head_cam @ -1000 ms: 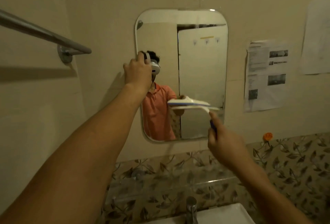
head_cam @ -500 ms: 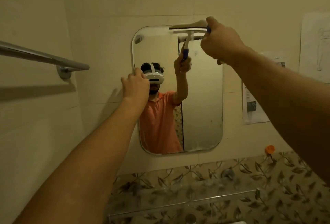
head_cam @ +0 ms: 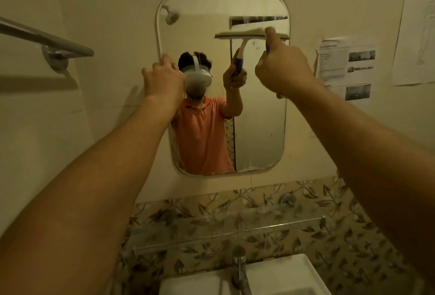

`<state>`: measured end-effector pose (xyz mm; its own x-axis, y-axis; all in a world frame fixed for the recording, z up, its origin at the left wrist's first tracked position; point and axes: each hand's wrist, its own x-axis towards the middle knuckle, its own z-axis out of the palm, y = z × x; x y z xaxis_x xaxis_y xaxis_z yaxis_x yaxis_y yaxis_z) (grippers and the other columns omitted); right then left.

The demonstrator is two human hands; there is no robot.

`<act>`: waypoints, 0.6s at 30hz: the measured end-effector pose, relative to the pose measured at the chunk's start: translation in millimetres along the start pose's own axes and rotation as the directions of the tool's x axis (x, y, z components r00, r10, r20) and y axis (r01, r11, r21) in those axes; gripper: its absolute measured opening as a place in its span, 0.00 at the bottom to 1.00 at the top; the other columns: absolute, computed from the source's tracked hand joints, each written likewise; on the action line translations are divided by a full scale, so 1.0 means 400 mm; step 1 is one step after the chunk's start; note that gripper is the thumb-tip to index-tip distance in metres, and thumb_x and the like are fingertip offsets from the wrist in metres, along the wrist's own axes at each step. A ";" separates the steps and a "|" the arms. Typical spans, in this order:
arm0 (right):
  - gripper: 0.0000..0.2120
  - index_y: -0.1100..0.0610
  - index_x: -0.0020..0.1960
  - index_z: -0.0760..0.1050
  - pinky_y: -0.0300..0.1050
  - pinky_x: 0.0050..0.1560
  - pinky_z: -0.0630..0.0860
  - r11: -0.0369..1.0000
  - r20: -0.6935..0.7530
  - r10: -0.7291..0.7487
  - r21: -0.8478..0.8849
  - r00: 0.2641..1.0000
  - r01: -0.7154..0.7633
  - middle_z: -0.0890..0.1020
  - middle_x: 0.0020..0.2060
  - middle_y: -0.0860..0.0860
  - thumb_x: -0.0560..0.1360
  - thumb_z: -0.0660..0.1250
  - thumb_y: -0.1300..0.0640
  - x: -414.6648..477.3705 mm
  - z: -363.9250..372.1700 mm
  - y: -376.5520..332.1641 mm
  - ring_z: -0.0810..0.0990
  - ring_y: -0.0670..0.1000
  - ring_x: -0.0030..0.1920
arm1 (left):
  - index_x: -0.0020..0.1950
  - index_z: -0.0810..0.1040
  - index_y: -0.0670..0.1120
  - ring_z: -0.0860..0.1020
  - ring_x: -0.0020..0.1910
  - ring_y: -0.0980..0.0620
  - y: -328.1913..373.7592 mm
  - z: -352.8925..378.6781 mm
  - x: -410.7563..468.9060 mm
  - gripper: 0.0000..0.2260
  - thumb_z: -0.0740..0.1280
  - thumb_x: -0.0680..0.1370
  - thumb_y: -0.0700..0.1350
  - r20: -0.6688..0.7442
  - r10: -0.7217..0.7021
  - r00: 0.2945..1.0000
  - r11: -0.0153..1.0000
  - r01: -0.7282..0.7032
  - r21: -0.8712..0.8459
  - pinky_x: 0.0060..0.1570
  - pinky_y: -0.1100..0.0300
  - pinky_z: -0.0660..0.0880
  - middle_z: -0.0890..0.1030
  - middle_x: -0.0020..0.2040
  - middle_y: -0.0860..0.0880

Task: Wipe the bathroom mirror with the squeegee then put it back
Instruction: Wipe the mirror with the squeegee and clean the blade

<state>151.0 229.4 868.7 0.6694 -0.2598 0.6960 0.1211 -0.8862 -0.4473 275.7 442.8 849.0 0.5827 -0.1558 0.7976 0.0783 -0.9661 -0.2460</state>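
Gripped squeegee (head_cam: 251, 34) in right hand (head_cam: 282, 71), blade horizontal at upper right of mirror (head_cam: 200, 12), handle down; clamped mirror's left edge with left hand (head_cam: 162, 80).

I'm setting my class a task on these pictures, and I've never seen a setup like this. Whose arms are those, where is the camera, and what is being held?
There is no machine here. The two arms belong to a person, and every picture comes from one wide-angle camera worn on that person's head, looking forward and down. You can see the headset in the reflection.

The left hand holds the left edge of the bathroom mirror. The right hand has its grip round the blue handle of a squeegee, whose blade lies against the upper right part of the glass.

Below the mirror are a glass shelf, a tap and a white sink. A towel rail is on the left wall, and printed sheets are on the right.
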 end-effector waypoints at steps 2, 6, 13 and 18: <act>0.31 0.44 0.82 0.50 0.55 0.37 0.84 1.000 0.030 0.018 0.000 0.999 -0.018 0.74 0.39 0.53 0.84 0.58 0.57 -0.047 0.026 0.017 0.78 0.53 0.36 | 0.65 0.78 0.42 0.75 0.57 0.40 0.002 -0.005 0.000 0.19 0.71 0.76 0.48 0.011 -0.007 1.000 1.000 0.007 -0.015 0.56 0.45 0.73 0.70 0.64 0.41; 0.30 0.43 0.82 0.48 0.59 0.38 0.84 0.999 0.061 0.043 0.013 0.997 -0.044 0.76 0.38 0.54 0.84 0.56 0.54 -0.140 0.074 0.042 0.79 0.54 0.36 | 0.66 0.77 0.42 0.75 0.58 0.40 0.008 -0.004 -0.003 0.19 0.71 0.77 0.47 0.022 -0.017 1.000 0.999 0.018 -0.035 0.57 0.44 0.74 0.69 0.65 0.40; 0.32 0.40 0.81 0.44 0.49 0.29 0.77 0.998 0.108 0.066 0.000 0.992 -0.067 0.78 0.36 0.55 0.84 0.56 0.55 -0.252 0.164 0.094 0.77 0.53 0.32 | 0.66 0.77 0.41 0.75 0.56 0.40 0.003 -0.001 -0.006 0.19 0.71 0.77 0.46 0.023 -0.014 1.000 0.999 0.015 -0.051 0.53 0.46 0.74 0.69 0.64 0.41; 0.33 0.40 0.81 0.41 0.53 0.33 0.80 0.994 0.176 0.105 -0.033 0.979 -0.101 0.78 0.36 0.55 0.84 0.56 0.55 -0.315 0.200 0.118 0.79 0.55 0.34 | 0.66 0.76 0.41 0.75 0.56 0.41 0.002 0.003 -0.006 0.20 0.72 0.76 0.46 0.019 -0.017 1.000 0.997 0.018 -0.078 0.55 0.46 0.75 0.68 0.65 0.41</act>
<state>130.9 250.8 714.8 0.7968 -0.2799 0.5356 0.0287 -0.8677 -0.4962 275.5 442.6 846.1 0.5967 -0.1355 0.7910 0.0260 -0.9819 -0.1878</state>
